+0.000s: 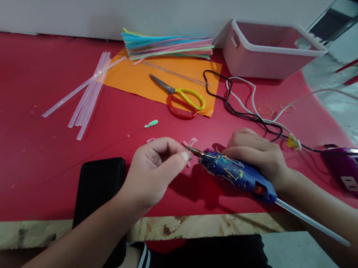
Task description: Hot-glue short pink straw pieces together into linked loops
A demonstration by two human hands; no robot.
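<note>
My right hand [256, 150] is closed around a blue hot glue gun [231, 169], its body crusted with dried glue strands. A clear glue stick [312, 221] juts from the back of the gun. The gun's metal nozzle points left and meets a small bent piece of pink pipe cleaner [192, 142]. My left hand [160, 168] pinches that pink piece between thumb and fingers, which hide part of it. Just beyond my left hand lies a small green fuzzy piece [151, 123] on a thin wire.
Red-and-yellow scissors [179, 94] and a bundle of pipe cleaners [168, 46] lie on orange paper [121, 76]. Glue sticks [90, 93] lie left, a black phone [99, 185] near the front edge. Right are a pink bin [256, 57], tangled cables [242, 112] and a purple power strip [349, 174].
</note>
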